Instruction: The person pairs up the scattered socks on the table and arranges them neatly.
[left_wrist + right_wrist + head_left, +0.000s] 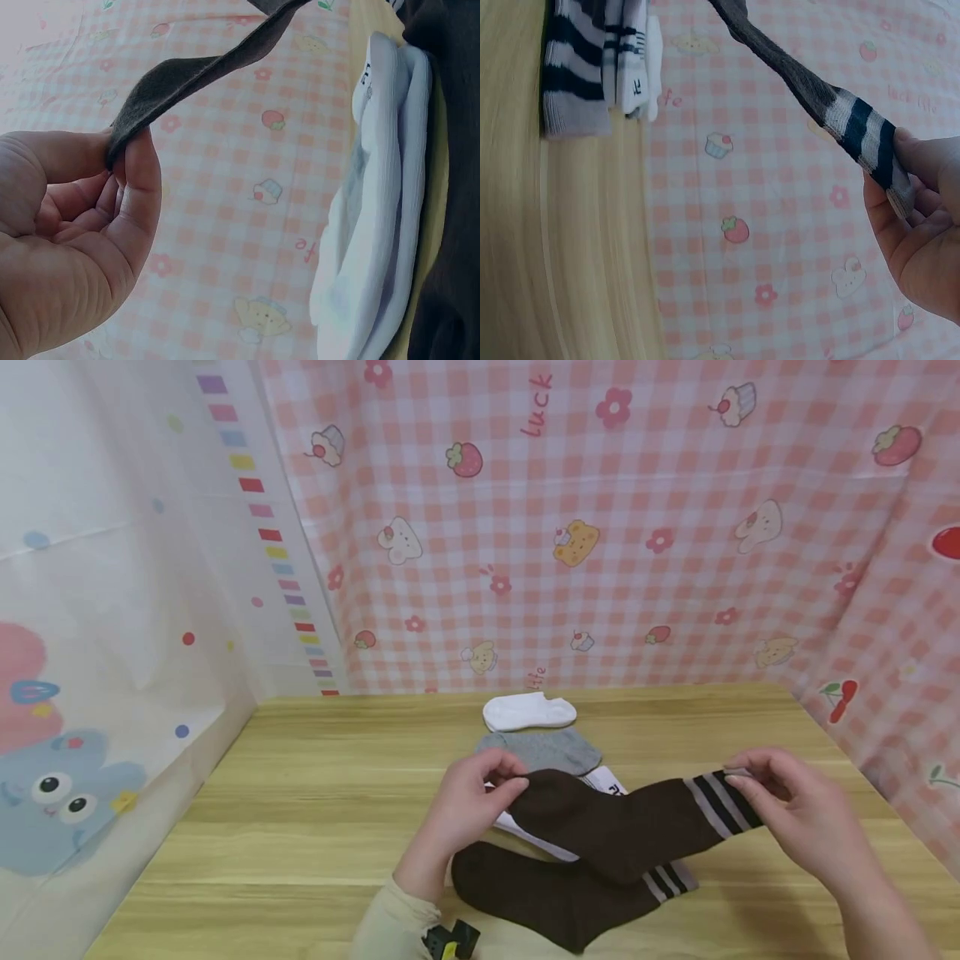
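Observation:
A dark brown sock (645,822) with a grey-and-black striped cuff is stretched between both hands, raised above the table. My left hand (476,797) pinches its toe end between thumb and fingers. At the other end, my right hand (802,818) pinches the striped cuff (870,139). Below lies a second brown sock (540,893) with the same stripes, flat on the table. Behind it is a white sock (382,195) with dark lettering, partly hidden by the raised sock in the head view. Farther back lie a grey sock (543,750) and a short white sock (528,712).
The socks lie in a column on a wood-grain table (322,827). A pink checked curtain (480,593) hangs behind the table's back edge, and a white printed curtain (127,610) hangs at the left. A black device (450,938) is on the left wrist.

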